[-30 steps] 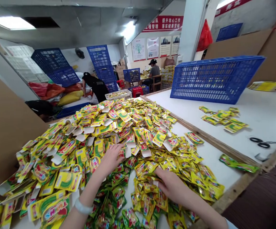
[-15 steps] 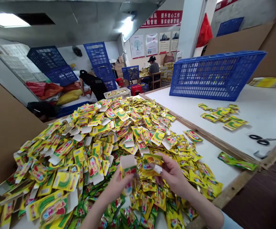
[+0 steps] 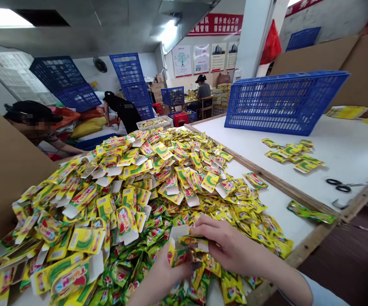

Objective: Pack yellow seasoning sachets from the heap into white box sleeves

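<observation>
Low in the middle of the head view, my left hand (image 3: 166, 272) is closed around a small yellow printed carton (image 3: 172, 250) whose white flaps stand open at the top. My right hand (image 3: 226, 244) pinches a yellow sachet (image 3: 194, 241) against the carton's open end; how far the sachet is inside I cannot tell. Beneath both hands lie loose green sachets (image 3: 116, 272) and yellow sachets (image 3: 233, 289). A big heap of similar yellow cartons (image 3: 86, 241), many with open flaps, spreads to the left and back.
Along the right, a wooden strip (image 3: 254, 170) divides the white table. Beyond it are a blue plastic crate (image 3: 273, 104), several flat yellow packets (image 3: 292, 152) and black-handled scissors (image 3: 339, 185). A green packet (image 3: 311, 212) lies by the edge. People (image 3: 123, 112) work behind the heap.
My right hand has brought the sachet down and left, from beside the carton to its opening. A person at the far left has risen into fuller view.
</observation>
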Demonstrator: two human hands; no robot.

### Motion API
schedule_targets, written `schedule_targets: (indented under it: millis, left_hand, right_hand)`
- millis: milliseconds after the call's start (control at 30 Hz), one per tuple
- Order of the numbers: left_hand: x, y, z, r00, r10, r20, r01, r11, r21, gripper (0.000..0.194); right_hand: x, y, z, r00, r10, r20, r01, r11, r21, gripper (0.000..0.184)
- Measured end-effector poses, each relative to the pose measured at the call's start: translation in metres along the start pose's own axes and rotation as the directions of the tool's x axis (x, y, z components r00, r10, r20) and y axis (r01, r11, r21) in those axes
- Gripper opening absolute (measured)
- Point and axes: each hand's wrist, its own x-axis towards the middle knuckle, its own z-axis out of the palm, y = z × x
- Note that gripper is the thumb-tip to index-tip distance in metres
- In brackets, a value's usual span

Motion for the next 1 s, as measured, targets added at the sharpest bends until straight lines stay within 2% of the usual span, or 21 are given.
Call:
schedule_targets:
  millis: [133,300,433,500,567,667,733,800,900,1000]
  left_hand:
    - [-0.001,0.003,0.005,0.998,-0.007,0.064,0.003,0.998,0.063,0.037]
    - [-0.005,0.0,0.013,0.999,-0.026,0.024,0.021,0.981,0.195,0.03]
    - [-0.004,-0.001,0.017,0.997,-0.047,0.052,0.038,0.985,0.167,0.03]
    - [-0.004,0.001,0.018,0.994,-0.088,0.07,0.08,0.991,0.11,0.027]
    - [-0.006,0.003,0.017,0.976,-0.166,0.14,0.165,0.986,0.019,0.026]
    - [-0.009,0.0,0.016,0.927,-0.257,0.274,0.281,0.958,-0.051,0.031]
    - [-0.01,-0.009,0.017,0.925,-0.266,0.273,0.292,0.954,-0.061,0.032]
    - [-0.01,-0.02,0.02,0.942,-0.241,0.232,0.268,0.959,-0.093,0.035]
    - [-0.01,-0.037,0.028,0.955,-0.205,0.212,0.238,0.961,-0.141,0.045]
    - [-0.01,-0.046,0.04,0.954,-0.147,0.261,0.196,0.965,-0.172,0.053]
  right_hand:
    - [-0.001,-0.003,-0.003,0.998,-0.012,0.059,0.012,1.0,-0.002,0.05]
    - [-0.001,-0.001,-0.002,0.992,0.066,0.107,-0.07,0.997,0.031,0.04]
    - [-0.001,-0.004,0.004,0.98,0.068,0.188,-0.044,0.991,-0.127,0.032]
    - [-0.002,-0.006,0.004,0.973,0.052,0.226,-0.018,0.988,-0.152,0.029]
    - [-0.002,-0.006,0.002,0.973,0.053,0.226,-0.042,0.998,-0.052,0.032]
    - [-0.005,0.002,0.003,0.982,0.098,0.159,-0.113,0.99,0.088,0.033]
    - [-0.009,0.008,0.01,0.99,0.105,0.091,-0.114,0.988,0.104,0.027]
    - [-0.016,0.013,0.019,0.993,0.099,0.068,-0.108,0.983,0.148,0.025]
    - [-0.028,0.014,0.03,0.976,0.129,0.175,-0.175,0.945,0.275,0.025]
    - [-0.039,0.007,0.039,0.939,0.117,0.323,-0.231,0.91,0.343,0.023]
